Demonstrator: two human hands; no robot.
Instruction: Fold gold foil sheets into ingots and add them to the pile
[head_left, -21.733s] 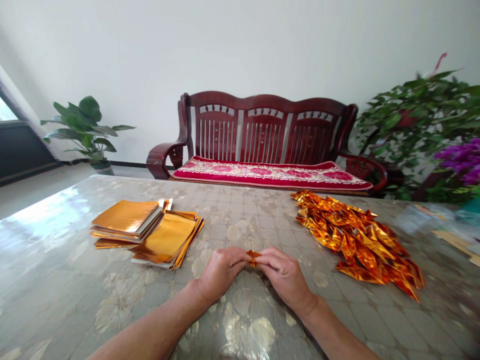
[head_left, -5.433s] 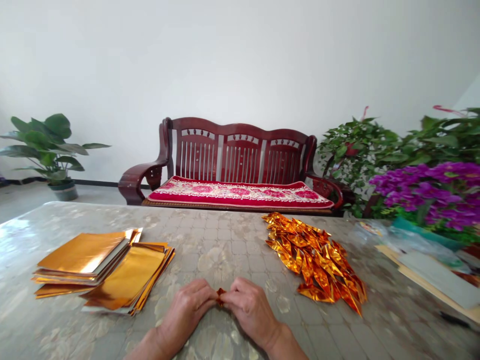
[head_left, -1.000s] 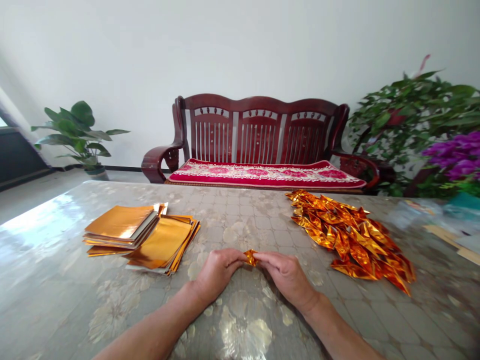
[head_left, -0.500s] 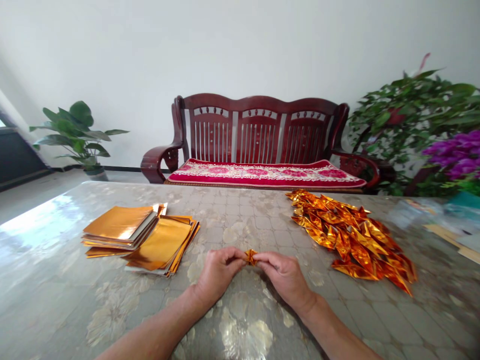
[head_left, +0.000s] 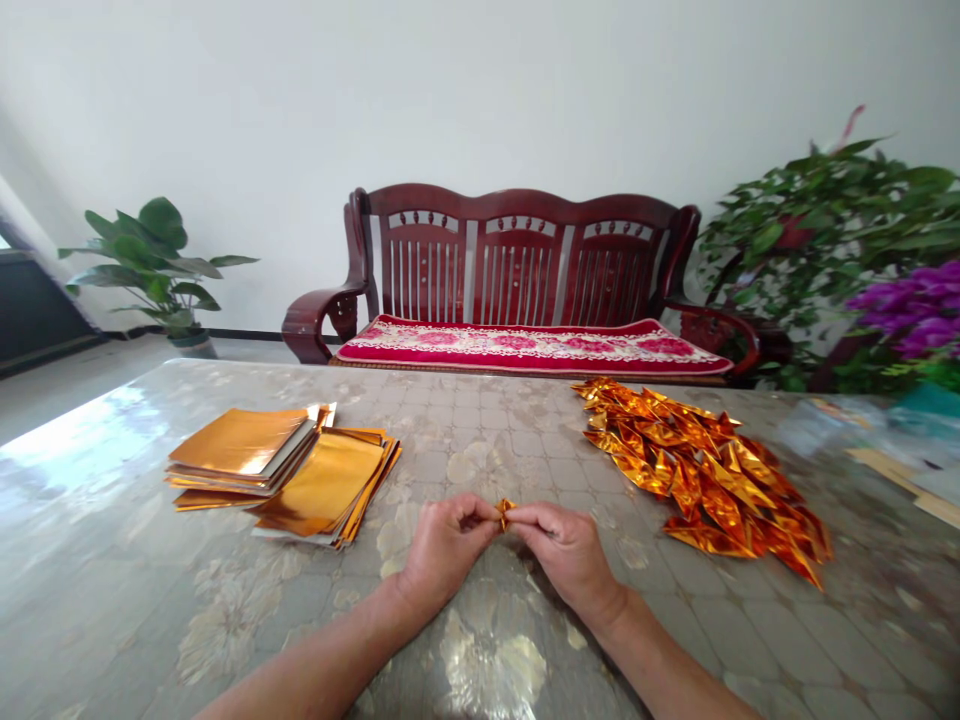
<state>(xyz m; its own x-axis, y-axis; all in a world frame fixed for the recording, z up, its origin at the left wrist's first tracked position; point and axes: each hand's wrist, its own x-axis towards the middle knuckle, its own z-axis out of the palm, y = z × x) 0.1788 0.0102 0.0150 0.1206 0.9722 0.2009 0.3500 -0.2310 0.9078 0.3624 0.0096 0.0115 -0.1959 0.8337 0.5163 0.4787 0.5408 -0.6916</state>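
"Foil (head_left: 504, 514) sat between the two hands, then. Which one was nearer?"

"Neither. The left hand (head_left: 442, 545) touched it from one side and the right hand (head_left: 568, 550) from the other, so it lay just off the fingertips of both."

"And its long axis?"

"I couldn't tell. The bit that showed stood taller than wide, but the fingers covered both ends."

"How tight was the grip?"

"Each hand had thumb and forefinger closed in a pinch, with only that one small folded piece caught between them. How hard they pressed, the view didn't show."

"What about the pose?"

"Nearly mirrored. The left forearm (head_left: 322, 645) and right forearm (head_left: 671, 650) slanted in from the near edge, wrists bent so the fingertips met. The left forefinger was curled more sharply, while the right hand's fingers reached out straighter."

"Anything around them?"

"Stacks of gold sheets (head_left: 326, 480) lay on the table (head_left: 442, 420) beyond the left hand, well apart from it. A heap of folded gold pieces (head_left: 705, 475) lay off past the right hand, nothing touching it."
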